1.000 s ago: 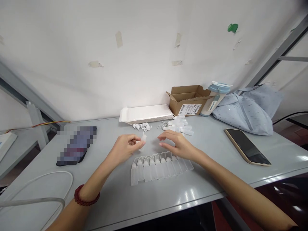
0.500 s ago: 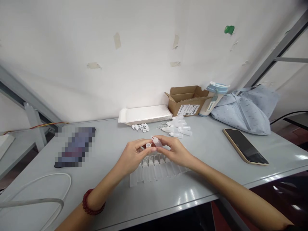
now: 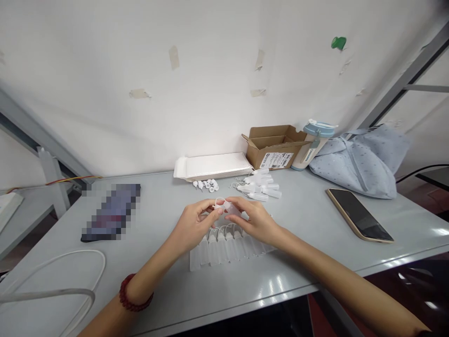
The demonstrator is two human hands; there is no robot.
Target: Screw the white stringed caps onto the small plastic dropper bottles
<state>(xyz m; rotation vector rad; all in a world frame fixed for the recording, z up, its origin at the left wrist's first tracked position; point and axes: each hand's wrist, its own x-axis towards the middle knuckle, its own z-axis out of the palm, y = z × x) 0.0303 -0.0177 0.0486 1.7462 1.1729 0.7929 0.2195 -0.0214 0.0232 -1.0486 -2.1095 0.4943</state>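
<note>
My right hand (image 3: pixel 257 217) is closed around a small translucent squeeze bottle (image 3: pixel 232 209), its neck pointing left. My left hand (image 3: pixel 192 223) pinches a white cap (image 3: pixel 218 206) between thumb and fingers, close to the bottle's neck. A thin white strap (image 3: pixel 220 199) arches over the gap between cap and neck. Below both hands, a row of similar translucent bottles (image 3: pixel 228 248) lies side by side, with looped straps at their tops. Beyond the hands are a small pile of loose white caps (image 3: pixel 210 186) and a heap of strapped bottles (image 3: pixel 259 185).
At the back stand a white padded envelope stack (image 3: pixel 213 166), an open cardboard box (image 3: pixel 275 145) and a blue-lidded tumbler (image 3: pixel 310 145). A light blue bag (image 3: pixel 358 161) and a phone (image 3: pixel 359 215) lie right. A blurred dark item (image 3: pixel 112 213) and white cable (image 3: pixel 52 295) lie left.
The cap in my left hand has turned from open side up to sideways, facing the bottle. The bottle has tipped so its neck points more to the left, and the strap now shows as an arch.
</note>
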